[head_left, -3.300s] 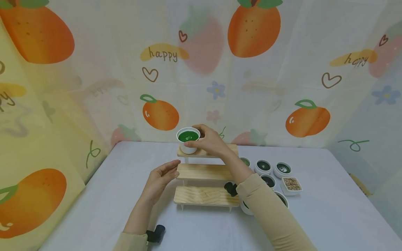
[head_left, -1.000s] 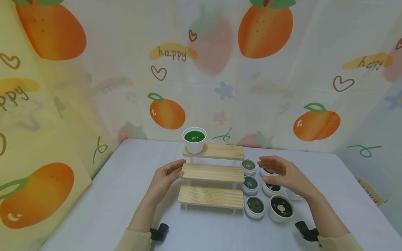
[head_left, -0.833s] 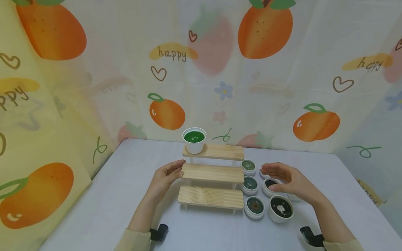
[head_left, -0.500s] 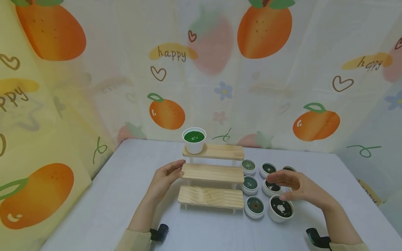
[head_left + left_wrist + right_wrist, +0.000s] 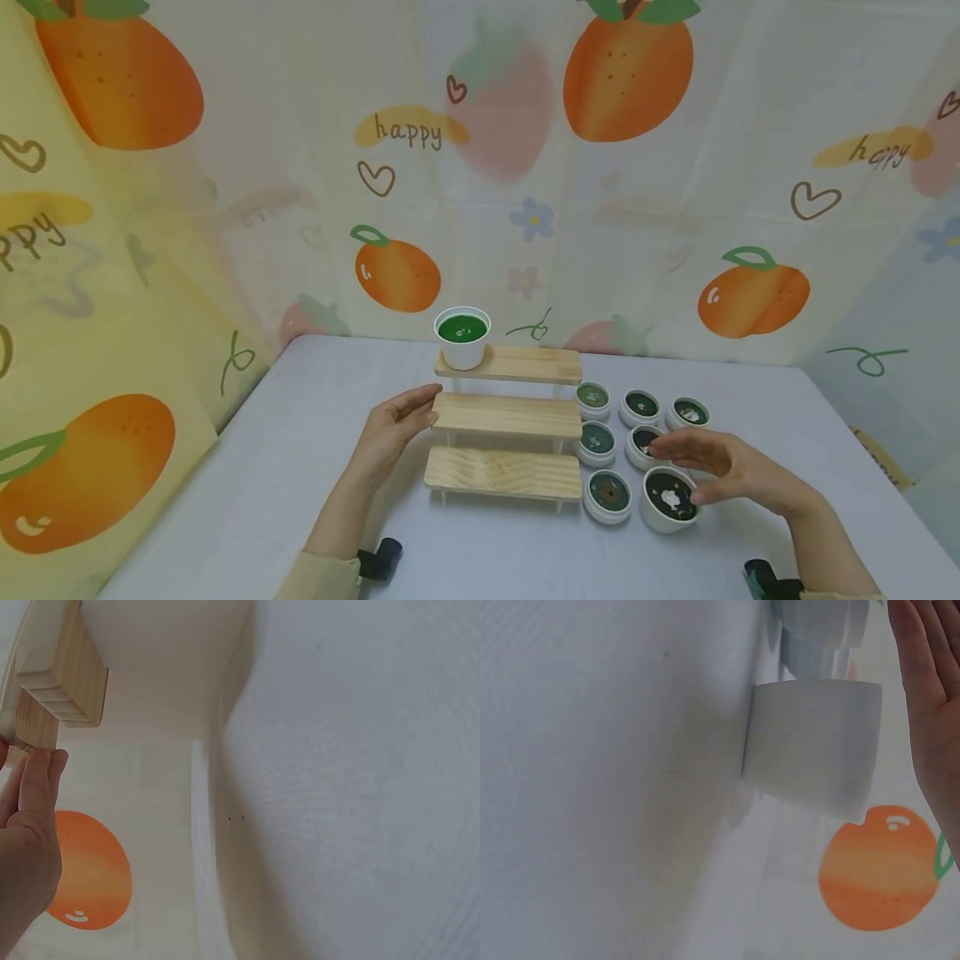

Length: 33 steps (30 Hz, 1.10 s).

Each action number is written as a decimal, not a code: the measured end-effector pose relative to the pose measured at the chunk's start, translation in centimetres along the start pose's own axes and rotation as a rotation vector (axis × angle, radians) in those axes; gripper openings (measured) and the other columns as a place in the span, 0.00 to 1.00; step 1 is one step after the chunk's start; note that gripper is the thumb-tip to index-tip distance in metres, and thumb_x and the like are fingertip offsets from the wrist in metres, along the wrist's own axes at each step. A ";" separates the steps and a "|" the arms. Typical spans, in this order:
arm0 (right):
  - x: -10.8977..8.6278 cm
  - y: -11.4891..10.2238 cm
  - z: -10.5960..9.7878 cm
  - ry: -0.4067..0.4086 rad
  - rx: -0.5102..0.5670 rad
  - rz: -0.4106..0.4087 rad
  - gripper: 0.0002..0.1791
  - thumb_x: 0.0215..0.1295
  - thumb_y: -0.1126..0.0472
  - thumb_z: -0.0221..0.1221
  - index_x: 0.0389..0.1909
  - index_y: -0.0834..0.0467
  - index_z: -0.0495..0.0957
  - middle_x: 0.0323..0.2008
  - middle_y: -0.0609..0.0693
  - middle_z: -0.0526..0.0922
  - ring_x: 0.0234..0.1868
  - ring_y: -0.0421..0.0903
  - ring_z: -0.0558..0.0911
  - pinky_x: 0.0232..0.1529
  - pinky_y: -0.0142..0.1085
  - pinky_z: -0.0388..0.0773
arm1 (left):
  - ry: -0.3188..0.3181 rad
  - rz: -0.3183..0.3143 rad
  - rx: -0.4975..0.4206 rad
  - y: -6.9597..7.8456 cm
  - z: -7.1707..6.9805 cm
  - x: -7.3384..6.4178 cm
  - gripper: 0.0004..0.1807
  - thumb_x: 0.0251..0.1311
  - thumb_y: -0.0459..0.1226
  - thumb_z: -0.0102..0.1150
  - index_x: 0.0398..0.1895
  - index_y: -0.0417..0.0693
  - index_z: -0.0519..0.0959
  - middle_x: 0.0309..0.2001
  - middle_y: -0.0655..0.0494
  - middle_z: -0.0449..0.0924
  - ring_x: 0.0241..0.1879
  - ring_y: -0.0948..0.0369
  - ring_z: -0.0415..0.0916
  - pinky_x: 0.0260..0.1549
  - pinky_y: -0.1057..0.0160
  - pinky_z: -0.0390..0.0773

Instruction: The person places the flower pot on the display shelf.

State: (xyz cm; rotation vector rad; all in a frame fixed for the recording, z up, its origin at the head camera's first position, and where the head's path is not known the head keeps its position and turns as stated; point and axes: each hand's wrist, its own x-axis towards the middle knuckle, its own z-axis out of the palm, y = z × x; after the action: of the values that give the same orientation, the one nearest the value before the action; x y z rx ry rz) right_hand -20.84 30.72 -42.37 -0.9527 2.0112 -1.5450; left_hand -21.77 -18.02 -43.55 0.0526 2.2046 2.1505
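The person's right hand (image 5: 738, 471) hung just above a large, round, dark-topped white cup (image 5: 667, 504), thumb and fingers apart and nothing held. From the head, the thumb overlapped the cup's rim; only the right wrist's view revealed the gap between hand and cup. That low angle also brought out the cup's plain, smooth wall, flaring gently towards the rim, while the head view alone gave its dark face with a white figure on it. The cup stood upright on the white surface (image 5: 495, 558), right of the rack.

The left hand (image 5: 388, 437) touched the left end of the middle board of a three-tiered, pale wooden rack (image 5: 507, 417). Its fingers ran fairly straight and the thumb lay apart from them; whether they pinched the wood I could not tell. The left wrist's view showed the thick board ends with pale stripes and softly rounded corners, where from the head I saw mostly the flat tops, the lowest one wavy with grain.

On the top board's left end stood a white tapered cup with a bright green face (image 5: 462, 339). Between rack and right hand, and beyond them, sat six smaller, squat, round white pots (image 5: 597, 443) with dark or green faces, one partly behind the fingers. Past the surface hung a pale, lightly creased backdrop (image 5: 637, 208) printed with oranges, hearts and the word "happy".
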 end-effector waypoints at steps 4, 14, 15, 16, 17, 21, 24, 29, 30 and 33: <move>0.0 0.5 -0.2 -0.050 0.041 0.013 0.34 0.57 0.74 0.61 0.67 0.70 0.64 0.65 0.52 0.77 0.65 0.37 0.76 0.64 0.21 0.70 | 0.003 -0.005 0.002 0.0 0.0 0.0 0.27 0.63 0.31 0.61 0.66 0.39 0.72 0.67 0.42 0.73 0.67 0.52 0.72 0.58 0.73 0.78; 0.0 1.2 -0.2 -0.093 0.057 0.058 0.37 0.55 0.71 0.64 0.68 0.68 0.64 0.66 0.49 0.76 0.67 0.31 0.73 0.64 0.17 0.64 | 0.002 0.000 -0.009 0.1 0.0 0.0 0.27 0.63 0.30 0.60 0.66 0.39 0.71 0.67 0.42 0.72 0.67 0.53 0.72 0.57 0.74 0.78; -0.1 1.2 -0.2 -0.099 0.053 0.053 0.37 0.55 0.71 0.64 0.68 0.69 0.63 0.66 0.49 0.76 0.67 0.31 0.72 0.64 0.16 0.64 | 0.002 0.000 -0.011 0.1 0.0 0.0 0.27 0.63 0.30 0.60 0.66 0.39 0.71 0.67 0.41 0.72 0.67 0.53 0.72 0.57 0.74 0.78; -0.1 1.3 -0.2 -0.102 0.047 0.056 0.37 0.55 0.71 0.64 0.68 0.69 0.63 0.67 0.49 0.76 0.67 0.30 0.71 0.64 0.16 0.64 | 0.002 0.000 -0.012 0.1 0.0 0.0 0.27 0.63 0.30 0.60 0.66 0.39 0.71 0.67 0.41 0.72 0.67 0.53 0.72 0.57 0.74 0.78; -0.1 1.3 -0.2 -0.106 0.041 0.069 0.38 0.55 0.71 0.64 0.68 0.68 0.63 0.67 0.48 0.75 0.67 0.30 0.71 0.64 0.16 0.64 | 0.002 -0.001 -0.013 0.1 0.0 0.0 0.27 0.63 0.30 0.61 0.66 0.39 0.71 0.67 0.41 0.72 0.67 0.53 0.72 0.57 0.74 0.78; -0.2 1.2 -0.3 -0.116 -0.002 0.157 0.39 0.56 0.66 0.65 0.69 0.65 0.62 0.66 0.40 0.75 0.66 0.25 0.69 0.60 0.16 0.64 | 0.002 -0.003 -0.018 0.1 -0.1 0.1 0.27 0.63 0.29 0.60 0.66 0.38 0.71 0.67 0.41 0.72 0.66 0.54 0.73 0.57 0.74 0.78; -0.1 1.2 -0.3 -0.122 -0.029 0.203 0.41 0.55 0.64 0.66 0.70 0.64 0.62 0.65 0.34 0.74 0.64 0.22 0.69 0.59 0.15 0.64 | 0.003 -0.003 -0.019 0.2 -0.1 0.1 0.27 0.63 0.29 0.60 0.66 0.38 0.71 0.67 0.41 0.72 0.65 0.56 0.74 0.57 0.74 0.78; -0.1 1.4 -0.3 -0.128 -0.030 0.199 0.41 0.55 0.64 0.66 0.69 0.65 0.62 0.65 0.34 0.74 0.64 0.23 0.69 0.59 0.15 0.64 | 0.009 -0.005 -0.014 0.2 -0.1 0.0 0.27 0.63 0.30 0.60 0.66 0.38 0.71 0.67 0.41 0.72 0.64 0.57 0.74 0.57 0.74 0.78; -0.1 1.4 -0.2 -0.128 -0.022 0.197 0.40 0.55 0.65 0.66 0.69 0.66 0.62 0.65 0.35 0.75 0.64 0.23 0.69 0.59 0.15 0.63 | 0.007 -0.006 -0.017 0.2 -0.1 0.0 0.27 0.63 0.30 0.60 0.66 0.38 0.71 0.67 0.41 0.72 0.65 0.57 0.74 0.57 0.74 0.78; -0.3 1.5 -0.1 -0.131 -0.007 0.195 0.40 0.56 0.65 0.66 0.69 0.66 0.62 0.65 0.36 0.75 0.64 0.23 0.69 0.60 0.14 0.63 | 0.004 -0.010 -0.017 0.1 0.0 0.0 0.26 0.63 0.30 0.60 0.66 0.38 0.71 0.67 0.41 0.73 0.65 0.56 0.74 0.57 0.74 0.78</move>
State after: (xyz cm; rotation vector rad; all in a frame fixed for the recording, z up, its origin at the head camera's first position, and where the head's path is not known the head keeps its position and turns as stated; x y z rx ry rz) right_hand -21.15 31.22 -43.75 -0.8114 1.9550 -1.3381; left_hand -21.73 -18.03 -43.41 0.0373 2.1842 2.1655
